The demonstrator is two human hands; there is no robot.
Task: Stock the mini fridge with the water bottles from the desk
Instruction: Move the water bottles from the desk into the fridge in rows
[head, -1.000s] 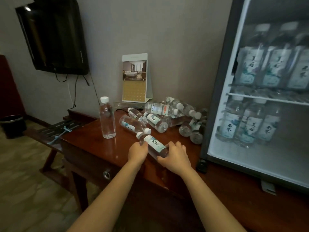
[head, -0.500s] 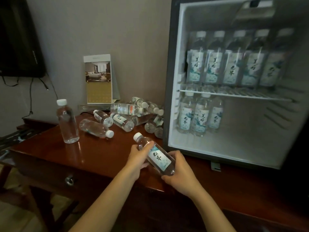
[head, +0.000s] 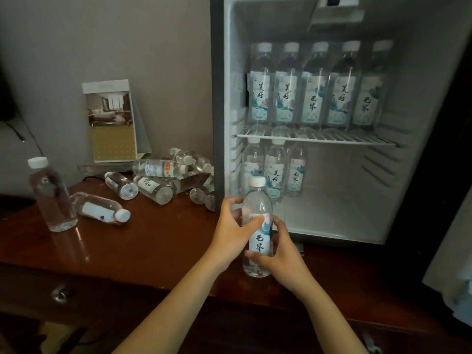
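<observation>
While upright, clear labelled bottle (head: pixel 259 242)

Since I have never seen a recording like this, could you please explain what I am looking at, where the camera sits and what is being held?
There is no machine: a person works with bare hands, and the camera is worn on their head, looking down. The left hand and right hand both grip one upright water bottle before the open mini fridge, where five bottles stand on the wire shelf and three bottles below it. On the desk, a heap of bottles lies beside a lone standing bottle and a propped card.
</observation>
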